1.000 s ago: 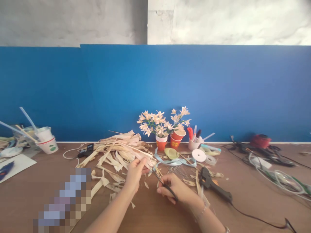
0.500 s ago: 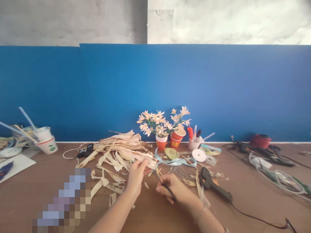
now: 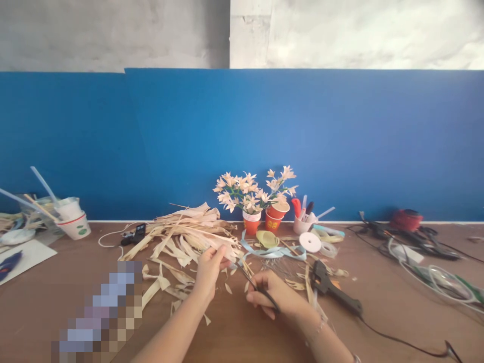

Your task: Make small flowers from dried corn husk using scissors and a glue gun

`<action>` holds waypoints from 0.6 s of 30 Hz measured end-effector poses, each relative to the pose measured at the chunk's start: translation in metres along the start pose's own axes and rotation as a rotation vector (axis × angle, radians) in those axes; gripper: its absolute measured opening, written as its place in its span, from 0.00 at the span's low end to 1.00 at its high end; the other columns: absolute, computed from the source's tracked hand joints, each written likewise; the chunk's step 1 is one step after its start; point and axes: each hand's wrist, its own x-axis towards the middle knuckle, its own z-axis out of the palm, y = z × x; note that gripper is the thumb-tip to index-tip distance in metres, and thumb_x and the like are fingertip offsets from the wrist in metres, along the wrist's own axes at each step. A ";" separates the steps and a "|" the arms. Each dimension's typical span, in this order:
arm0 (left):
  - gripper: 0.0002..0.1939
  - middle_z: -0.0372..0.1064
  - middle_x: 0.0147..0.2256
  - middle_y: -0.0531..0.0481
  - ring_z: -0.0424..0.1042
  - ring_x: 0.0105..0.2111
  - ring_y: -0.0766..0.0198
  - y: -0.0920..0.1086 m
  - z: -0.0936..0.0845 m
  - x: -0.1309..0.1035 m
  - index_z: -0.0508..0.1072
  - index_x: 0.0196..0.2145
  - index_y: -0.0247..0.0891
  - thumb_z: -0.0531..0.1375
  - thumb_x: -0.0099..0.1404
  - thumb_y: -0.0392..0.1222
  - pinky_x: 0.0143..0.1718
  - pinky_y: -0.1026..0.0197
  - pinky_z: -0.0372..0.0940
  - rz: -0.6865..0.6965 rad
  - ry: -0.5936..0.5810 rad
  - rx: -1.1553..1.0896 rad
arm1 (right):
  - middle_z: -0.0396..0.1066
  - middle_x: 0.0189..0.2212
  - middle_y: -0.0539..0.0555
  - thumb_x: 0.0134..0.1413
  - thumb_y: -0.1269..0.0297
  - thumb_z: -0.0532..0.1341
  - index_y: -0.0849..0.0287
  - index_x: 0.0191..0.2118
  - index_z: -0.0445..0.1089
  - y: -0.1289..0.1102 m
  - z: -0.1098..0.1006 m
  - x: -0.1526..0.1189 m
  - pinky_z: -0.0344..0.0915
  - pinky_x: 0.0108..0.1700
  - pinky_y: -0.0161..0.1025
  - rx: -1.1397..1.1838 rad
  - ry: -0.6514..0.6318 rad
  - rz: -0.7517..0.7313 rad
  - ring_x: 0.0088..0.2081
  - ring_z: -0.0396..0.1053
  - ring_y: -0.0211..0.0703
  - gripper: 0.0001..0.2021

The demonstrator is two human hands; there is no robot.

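Right hand (image 3: 273, 291) rightward (brown tabletop (image 3: 234, 333))

Brown tabletop (image 3: 234, 340) under pale strips (image 3: 185, 229), orange cups (image 3: 251, 225), black glue gun (image 3: 337, 292)

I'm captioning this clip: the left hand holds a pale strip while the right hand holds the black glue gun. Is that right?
No: in the head view, the right hand holds scissors; the glue gun lies on the table. The left hand does hold a pale strip.
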 end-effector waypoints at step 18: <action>0.13 0.73 0.25 0.50 0.69 0.24 0.64 0.011 -0.015 0.010 0.75 0.29 0.34 0.63 0.50 0.48 0.25 0.64 0.64 -0.013 -0.275 0.236 | 0.66 0.17 0.46 0.45 0.59 0.63 0.63 0.24 0.66 -0.002 -0.007 -0.002 0.47 0.13 0.25 -0.020 -0.073 0.002 0.11 0.56 0.26 0.11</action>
